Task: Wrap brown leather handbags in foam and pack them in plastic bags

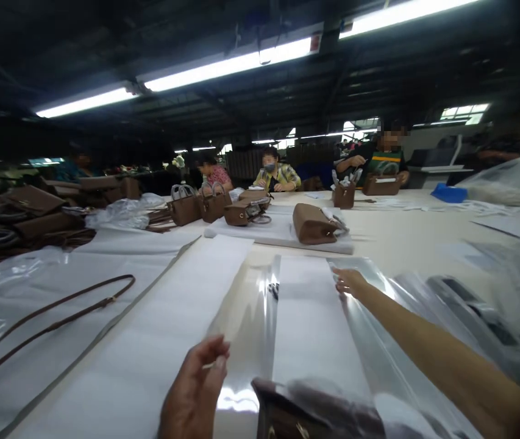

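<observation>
My left hand (pixel 195 387) is raised above the table at the lower middle. Its fingers curl toward the thumb, with a small pale sliver between them that I cannot make out. Farther out, my right hand (pixel 350 282) has its bent fingers at the far right edge of a white sheet (pixel 312 323), and they look closed on it. That sheet lies over shiny clear plastic (pixel 381 329). Close to me, at the bottom, a dark brown bag (pixel 278 408) with metal fittings lies over the sheet's near end, partly cut off and blurred.
A long white strip (pixel 150 341) and a brown strap (pixel 81 305) lie to the left. Brown handbags (pixel 312 224) stand ahead, with more piled (pixel 26 204) at far left. Crumpled plastic (pixel 122 213) and a blue item (pixel 449 193) rest farther off. Several people (pixel 278 177) sit or stand across the table.
</observation>
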`<state>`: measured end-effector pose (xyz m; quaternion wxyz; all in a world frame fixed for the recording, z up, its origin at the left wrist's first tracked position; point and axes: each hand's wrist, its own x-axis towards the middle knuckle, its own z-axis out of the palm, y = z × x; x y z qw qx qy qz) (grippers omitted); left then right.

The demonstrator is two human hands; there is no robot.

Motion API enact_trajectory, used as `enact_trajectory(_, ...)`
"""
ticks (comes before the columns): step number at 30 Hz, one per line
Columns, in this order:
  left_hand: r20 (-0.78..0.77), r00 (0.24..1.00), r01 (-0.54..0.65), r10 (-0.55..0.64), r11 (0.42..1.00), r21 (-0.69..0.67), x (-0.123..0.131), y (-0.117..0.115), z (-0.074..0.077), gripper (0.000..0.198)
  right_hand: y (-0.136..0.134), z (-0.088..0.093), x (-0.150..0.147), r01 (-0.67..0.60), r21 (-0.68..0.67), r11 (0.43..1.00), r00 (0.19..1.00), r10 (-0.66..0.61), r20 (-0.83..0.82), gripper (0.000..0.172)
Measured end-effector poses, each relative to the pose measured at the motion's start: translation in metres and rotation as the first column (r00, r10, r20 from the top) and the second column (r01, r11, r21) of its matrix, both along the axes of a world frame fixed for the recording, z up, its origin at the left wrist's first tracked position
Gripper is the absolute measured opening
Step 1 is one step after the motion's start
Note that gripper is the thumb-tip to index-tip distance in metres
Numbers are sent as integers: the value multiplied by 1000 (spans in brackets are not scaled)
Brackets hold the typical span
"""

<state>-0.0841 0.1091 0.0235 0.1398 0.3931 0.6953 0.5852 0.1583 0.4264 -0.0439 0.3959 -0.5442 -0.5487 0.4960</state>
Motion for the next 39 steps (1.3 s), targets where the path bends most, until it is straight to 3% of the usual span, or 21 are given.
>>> enact_trajectory(3,262,950,187,-168,981,-50,-6,65,16,40,25,-9,-22,-94,-42,995,994,91,-62,28)
enact_trajectory(6,414,873,329,-256,938,-113,-5,121,16,47,39,7,-31,-221,-12,975,961,216,-170,19)
enact_trajectory(8,466,841,369,-276,922,-120,0,151,16,66,39,31,-32,-299,39,954,920,299,-252,20)
enact_trajectory(10,471,832,376,-293,922,-90,9,175,21,90,29,62,-32,-363,97,927,873,375,-311,33)
enact_trajectory(12,460,824,385,-330,923,-27,19,191,32,107,8,92,-33,-433,134,892,823,451,-346,40)
enact_trajectory(14,438,807,411,-396,909,63,28,198,47,112,-18,117,-36,-502,127,856,773,510,-378,39)
enact_trajectory(17,390,738,503,-550,834,225,41,192,71,99,-53,141,-43,-605,96,791,705,587,-398,31)
enact_trajectory(20,330,650,542,-685,722,430,50,179,89,75,-70,154,-49,-664,194,722,667,689,-282,26)
enact_trajectory(21,317,652,517,-689,710,479,51,175,93,68,-72,158,-49,-673,231,703,662,711,-237,24)
enact_trajectory(23,312,708,433,-633,739,517,54,168,99,57,-75,168,-45,-676,285,679,671,728,-141,25)
enact_trajectory(26,289,769,367,-570,764,530,59,158,102,45,-82,184,-35,-682,296,668,702,712,9,36)
enact_trajectory(28,260,775,380,-577,752,538,64,152,104,41,-92,194,-30,-672,261,693,727,684,57,35)
enact_trajectory(31,209,755,434,-622,713,551,71,141,109,38,-110,201,-28,-640,200,742,755,655,-15,24)
enact_trajectory(33,125,759,490,-639,687,536,73,128,115,35,-123,201,-28,-640,238,731,736,672,-83,23)
enact_trajectory(35,-25,813,523,-581,712,469,74,105,121,31,-134,198,-25,-631,322,706,709,693,-130,24)
enact_trajectory(37,-200,893,451,-404,792,411,75,67,123,28,-141,193,-15,-598,414,686,712,692,-119,27)
enact_trajectory(39,-353,915,337,-193,847,411,79,19,116,24,-144,184,1,-586,469,660,736,676,-32,28)
